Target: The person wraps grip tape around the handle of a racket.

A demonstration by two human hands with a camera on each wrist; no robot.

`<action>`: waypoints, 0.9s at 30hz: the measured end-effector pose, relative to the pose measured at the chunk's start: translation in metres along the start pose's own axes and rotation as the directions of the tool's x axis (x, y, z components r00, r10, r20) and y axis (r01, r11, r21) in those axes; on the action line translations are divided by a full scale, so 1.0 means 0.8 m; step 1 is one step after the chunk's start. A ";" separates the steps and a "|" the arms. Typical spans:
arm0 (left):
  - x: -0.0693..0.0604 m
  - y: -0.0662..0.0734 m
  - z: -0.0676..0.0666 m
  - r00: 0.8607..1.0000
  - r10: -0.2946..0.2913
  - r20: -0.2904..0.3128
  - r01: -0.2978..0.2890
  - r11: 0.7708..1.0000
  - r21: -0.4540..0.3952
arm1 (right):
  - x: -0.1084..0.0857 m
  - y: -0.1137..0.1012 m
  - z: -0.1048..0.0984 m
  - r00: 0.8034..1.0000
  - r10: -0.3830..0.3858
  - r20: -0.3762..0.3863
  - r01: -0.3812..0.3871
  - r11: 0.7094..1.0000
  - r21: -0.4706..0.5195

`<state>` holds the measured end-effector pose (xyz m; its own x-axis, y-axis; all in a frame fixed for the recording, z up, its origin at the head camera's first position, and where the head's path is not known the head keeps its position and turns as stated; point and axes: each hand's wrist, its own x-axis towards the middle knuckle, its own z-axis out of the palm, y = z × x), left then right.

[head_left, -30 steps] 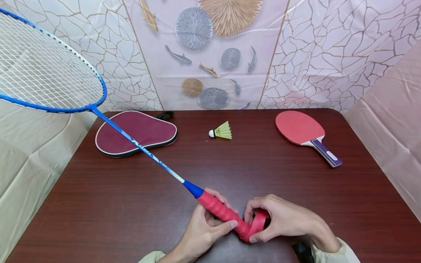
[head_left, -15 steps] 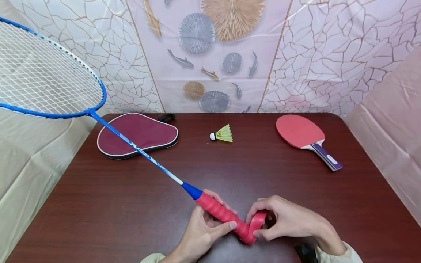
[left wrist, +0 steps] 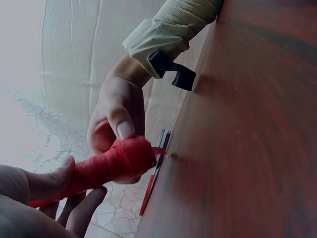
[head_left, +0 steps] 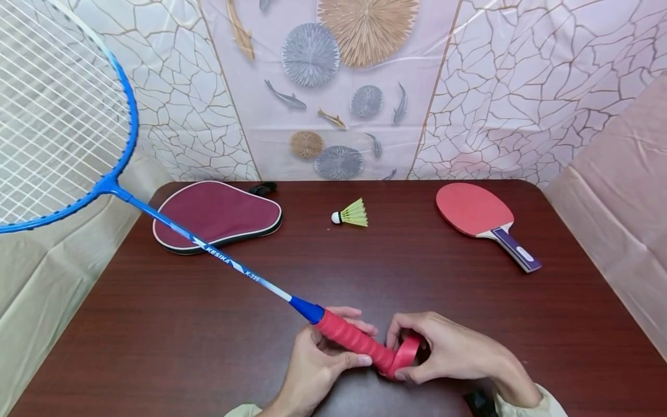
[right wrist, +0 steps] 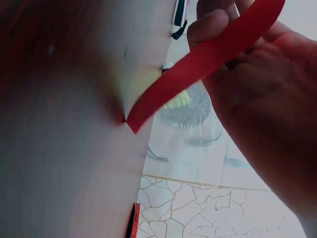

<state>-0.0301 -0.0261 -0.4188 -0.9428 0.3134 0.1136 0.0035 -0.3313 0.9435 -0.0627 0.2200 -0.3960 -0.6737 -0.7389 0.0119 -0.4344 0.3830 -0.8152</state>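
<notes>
A blue badminton racket (head_left: 179,230) slants across the head view, its strung head at upper left and its red-wrapped handle at lower middle. My left hand (head_left: 310,365) holds that handle, thumb on the near side and fingers behind it. At the butt end, my right hand (head_left: 458,350) pinches a red grip tape (head_left: 407,352) that loops off the handle. In the left wrist view the handle (left wrist: 106,167) lies between both hands, the right thumb pressing near its end. A loose tail of the tape (right wrist: 198,64) hangs below the right palm in the right wrist view.
On the brown table (head_left: 219,324), a maroon paddle case (head_left: 216,211) lies back left, partly behind the racket shaft. A yellow shuttlecock (head_left: 351,213) lies back middle, and a red table tennis bat (head_left: 474,209) back right. Patterned cloth (head_left: 333,92) hangs behind.
The racket has turned in my left hand: its head now looks larger and its throat has shifted left and slightly down. My left fingers have spread a little. The right hand still pinches the tape.
</notes>
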 end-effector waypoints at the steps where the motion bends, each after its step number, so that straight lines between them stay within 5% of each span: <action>1: 0.000 -0.001 0.000 0.999 0.032 0.009 -0.032 0.999 0.003 | 0.001 0.000 0.001 1.000 0.008 -0.007 -0.008 1.000 -0.003; 5: -0.001 -0.005 0.000 0.984 0.149 0.094 -0.146 0.989 -0.031 | 0.005 -0.001 0.002 0.997 0.066 -0.029 -0.067 0.998 -0.018; 9: -0.001 -0.005 0.000 0.986 0.099 0.133 -0.095 0.995 -0.037 | 0.006 -0.001 0.004 0.994 0.083 -0.070 -0.087 0.995 -0.049; 12: -0.001 -0.005 0.001 0.992 0.055 0.113 -0.050 0.998 -0.047 | 0.006 0.000 0.004 0.992 0.083 -0.093 -0.090 0.993 -0.075; 20: 0.003 -0.012 -0.002 0.988 0.150 0.038 -0.147 0.987 -0.057 | 0.005 -0.003 0.000 0.988 0.077 -0.135 -0.087 0.994 -0.072; 27: 0.004 -0.009 -0.005 0.987 0.161 0.000 -0.160 0.986 -0.046 | 0.003 -0.004 -0.007 0.981 -0.054 -0.185 0.038 0.995 -0.088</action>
<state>-0.0346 -0.0262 -0.4263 -0.9299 0.2564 0.2637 0.1394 -0.4175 0.8979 -0.0661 0.2204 -0.3899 -0.7484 -0.6431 0.1624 -0.5105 0.4021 -0.7601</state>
